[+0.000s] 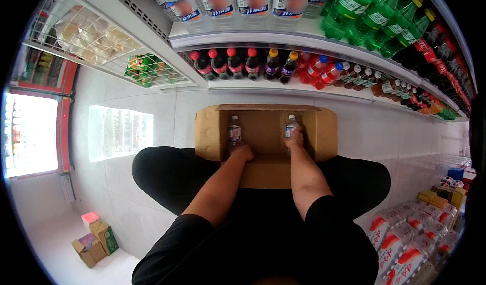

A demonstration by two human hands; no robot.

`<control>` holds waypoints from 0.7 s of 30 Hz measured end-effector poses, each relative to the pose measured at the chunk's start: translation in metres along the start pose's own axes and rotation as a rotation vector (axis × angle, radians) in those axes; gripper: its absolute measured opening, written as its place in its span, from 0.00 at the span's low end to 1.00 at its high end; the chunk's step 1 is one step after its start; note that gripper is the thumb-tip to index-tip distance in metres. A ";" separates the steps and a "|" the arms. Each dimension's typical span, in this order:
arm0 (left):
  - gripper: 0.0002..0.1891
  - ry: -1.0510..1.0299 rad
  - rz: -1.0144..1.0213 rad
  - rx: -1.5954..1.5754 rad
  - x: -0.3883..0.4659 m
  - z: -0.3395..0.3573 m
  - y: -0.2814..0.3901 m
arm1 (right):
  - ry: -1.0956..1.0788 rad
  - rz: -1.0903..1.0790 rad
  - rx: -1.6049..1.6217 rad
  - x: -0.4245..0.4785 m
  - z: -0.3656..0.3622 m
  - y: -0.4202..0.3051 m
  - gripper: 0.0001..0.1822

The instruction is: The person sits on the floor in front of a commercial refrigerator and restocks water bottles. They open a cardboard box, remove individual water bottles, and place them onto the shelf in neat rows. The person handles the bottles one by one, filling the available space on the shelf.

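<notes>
An open cardboard box (265, 173) lies on the floor between my crossed legs, its flaps folded out. Inside it at the left is a clear plastic bottle (235, 131) with a white cap. My left hand (243, 152) is at the lower end of this bottle; its fingers are partly hidden, so its grip is unclear. At the box's right side my right hand (295, 137) is closed around another clear bottle (290, 127), also white-capped, with a blue and white label. Both bottles point their caps towards the shelf.
Ahead, a white shelf unit (265, 38) holds soda bottles (252, 63), large water bottles (253, 0) and green bottles (351, 9). A wire basket (98, 30) is at upper left. Small cartons (91, 247) stand lower left; shrink-wrapped bottle packs (402, 243) lie lower right.
</notes>
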State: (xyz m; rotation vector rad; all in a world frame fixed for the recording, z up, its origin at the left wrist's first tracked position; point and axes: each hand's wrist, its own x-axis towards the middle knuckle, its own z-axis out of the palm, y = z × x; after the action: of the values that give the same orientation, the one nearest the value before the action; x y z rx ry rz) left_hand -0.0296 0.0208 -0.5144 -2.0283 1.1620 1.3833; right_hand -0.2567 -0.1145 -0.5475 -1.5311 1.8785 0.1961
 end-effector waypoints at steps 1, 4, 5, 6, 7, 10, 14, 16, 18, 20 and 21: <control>0.32 0.034 0.028 0.031 -0.006 -0.004 0.003 | 0.006 -0.003 0.025 0.005 0.001 0.008 0.51; 0.32 0.074 0.031 0.072 -0.014 -0.004 -0.002 | 0.040 -0.010 0.056 0.001 0.003 0.004 0.44; 0.32 0.047 0.015 0.069 -0.013 -0.007 0.003 | 0.069 0.000 0.061 0.001 0.002 0.007 0.40; 0.33 0.018 0.001 0.069 -0.013 -0.008 0.007 | 0.082 0.032 0.053 0.002 0.003 0.008 0.37; 0.32 0.028 0.003 0.080 -0.013 -0.008 0.012 | 0.095 0.067 0.044 0.004 0.004 0.010 0.33; 0.31 0.048 0.005 0.125 0.029 0.020 -0.010 | 0.101 0.047 0.013 0.001 0.004 0.000 0.27; 0.30 0.004 0.014 0.151 0.060 0.039 -0.033 | 0.059 0.017 -0.013 0.005 0.008 -0.005 0.22; 0.30 0.018 0.062 0.157 0.050 0.025 -0.010 | 0.111 -0.001 -0.039 0.033 0.011 0.031 0.18; 0.30 0.041 0.091 0.194 0.037 0.015 -0.008 | 0.092 -0.054 0.019 0.045 0.014 0.044 0.16; 0.30 -0.080 0.143 0.200 0.001 -0.008 0.022 | 0.083 0.013 0.119 0.045 0.008 0.072 0.16; 0.30 -0.143 0.163 0.203 -0.018 -0.021 0.034 | 0.098 0.073 0.154 0.042 0.003 0.077 0.17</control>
State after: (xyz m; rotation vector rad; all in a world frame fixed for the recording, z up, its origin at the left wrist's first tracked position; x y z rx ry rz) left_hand -0.0487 -0.0062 -0.4861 -1.6997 1.3678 1.3974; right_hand -0.3282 -0.1237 -0.5979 -1.3918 1.9792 0.0087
